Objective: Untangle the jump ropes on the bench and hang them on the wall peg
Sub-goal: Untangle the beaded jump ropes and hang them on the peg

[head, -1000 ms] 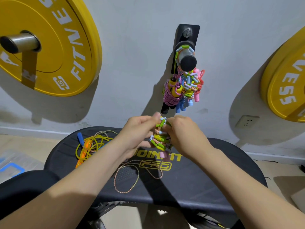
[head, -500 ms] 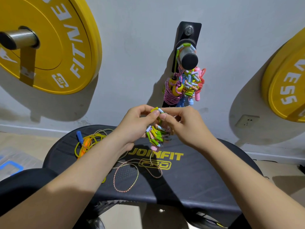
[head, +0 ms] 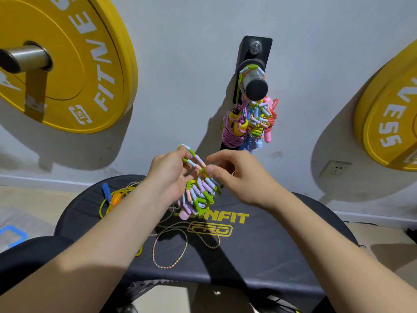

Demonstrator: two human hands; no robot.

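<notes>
A coiled beaded jump rope (head: 199, 190) in green, lilac, blue and peach hangs above the black bench (head: 282, 240). My left hand (head: 168, 175) holds its top loop with curled fingers. My right hand (head: 234, 175) pinches a bead of that loop between thumb and forefinger. The wall peg (head: 255, 83) juts out above, with several bundled ropes (head: 248, 123) hanging from it. A yellow rope with a blue handle (head: 112, 198) and a thin braided rope (head: 178, 247) lie loose on the bench.
Yellow weight plates hang on the wall at left (head: 74, 64) and right (head: 390, 118). A wall socket (head: 335, 169) sits low on the right. A clear box with a blue lid (head: 11, 233) stands on the floor at left.
Both hands have lifted the beaded bundle off the bench towards the peg. The top loop has been drawn out and spread between them.
</notes>
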